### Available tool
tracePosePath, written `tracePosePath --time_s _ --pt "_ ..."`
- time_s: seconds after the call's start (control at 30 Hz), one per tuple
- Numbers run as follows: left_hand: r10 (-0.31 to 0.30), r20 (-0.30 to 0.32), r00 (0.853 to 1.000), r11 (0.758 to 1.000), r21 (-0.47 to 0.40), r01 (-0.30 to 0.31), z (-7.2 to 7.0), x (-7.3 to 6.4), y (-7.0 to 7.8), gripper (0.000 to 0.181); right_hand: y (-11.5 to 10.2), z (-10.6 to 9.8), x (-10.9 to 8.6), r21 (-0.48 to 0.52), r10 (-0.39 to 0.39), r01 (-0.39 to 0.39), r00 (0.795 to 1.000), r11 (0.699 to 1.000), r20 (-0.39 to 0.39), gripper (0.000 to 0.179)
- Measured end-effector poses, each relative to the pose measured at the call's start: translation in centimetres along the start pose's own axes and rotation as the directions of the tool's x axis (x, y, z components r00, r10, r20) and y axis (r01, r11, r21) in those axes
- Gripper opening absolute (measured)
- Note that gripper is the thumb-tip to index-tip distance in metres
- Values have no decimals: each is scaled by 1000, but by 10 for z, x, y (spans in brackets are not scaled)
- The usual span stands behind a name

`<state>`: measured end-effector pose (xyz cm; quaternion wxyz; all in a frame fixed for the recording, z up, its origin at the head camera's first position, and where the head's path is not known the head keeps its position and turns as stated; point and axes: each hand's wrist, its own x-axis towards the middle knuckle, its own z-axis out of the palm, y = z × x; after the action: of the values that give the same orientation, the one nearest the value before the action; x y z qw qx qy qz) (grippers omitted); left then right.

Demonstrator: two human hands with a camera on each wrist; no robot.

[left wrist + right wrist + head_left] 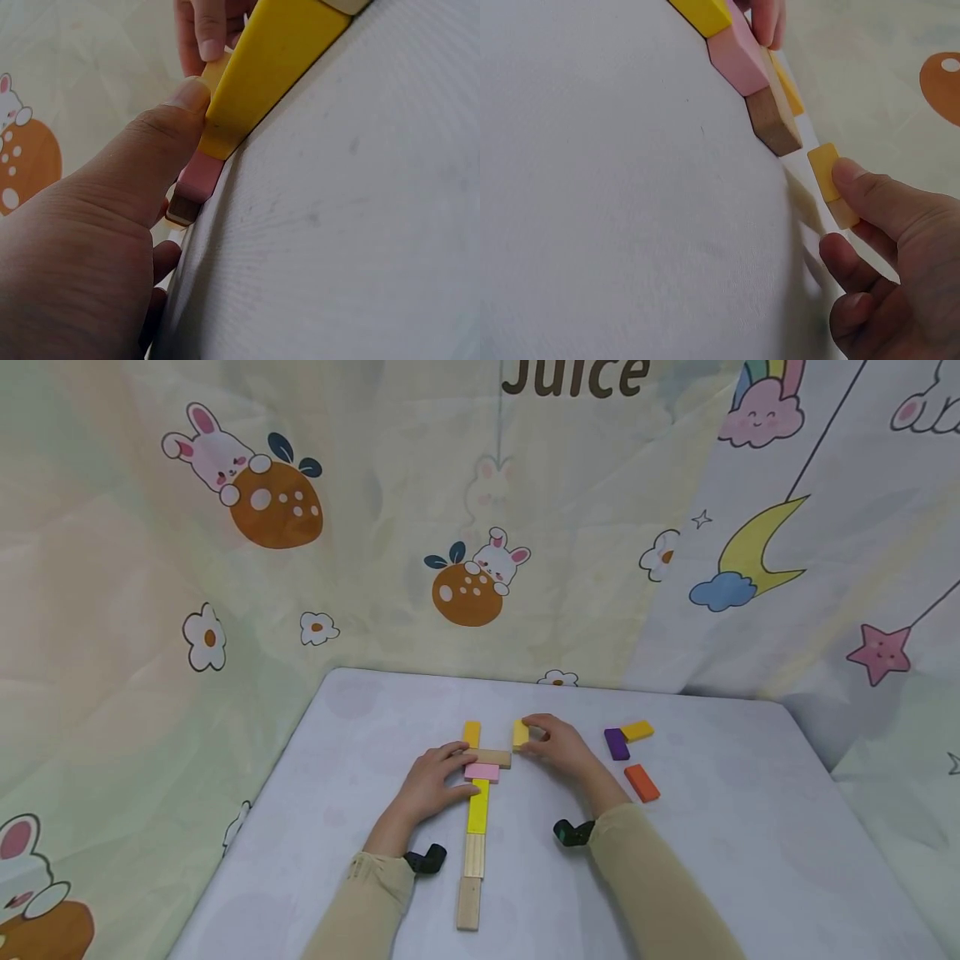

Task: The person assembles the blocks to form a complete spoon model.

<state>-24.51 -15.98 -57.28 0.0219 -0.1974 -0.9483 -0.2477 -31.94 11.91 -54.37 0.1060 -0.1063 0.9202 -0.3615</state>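
A line of toy blocks runs up the table: two wooden blocks [468,906], a bright yellow block [478,817], then a pink block [486,772] and a tan wooden block [492,759], both lying crosswise. Beyond them lies an orange-yellow block [472,731]. My left hand [429,783] rests against the line's left side, its thumb [189,96] touching the bright yellow block and fingertips near the tan one. To the right of the far end, my right hand [564,752] pinches a yellow block [824,171], apart from the line; a lighter part shows at its lower end.
On the right lie a purple block [617,744], another yellow block [637,731] touching it, and an orange block [642,783]. The table [315,752] has a pale cover, and a printed curtain [375,568] hangs behind its far edge.
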Motion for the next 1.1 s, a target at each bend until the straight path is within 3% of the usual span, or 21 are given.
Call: tracePosePath --time_s 0.53,0.97,1.1 --pt "-30 21 999 1000 -4 30 -1 -1 2 66 -13 19 6 4 27 -27 1000 1000 2 54" --pt "-16 8 1000 1000 -1 16 -2 0 3 65 -11 20 5 -14 3 -3 1000 1000 -3 52" --pt "-32 31 999 999 17 32 -1 0 3 68 -12 20 3 -15 12 -12 1000 1000 2 54"
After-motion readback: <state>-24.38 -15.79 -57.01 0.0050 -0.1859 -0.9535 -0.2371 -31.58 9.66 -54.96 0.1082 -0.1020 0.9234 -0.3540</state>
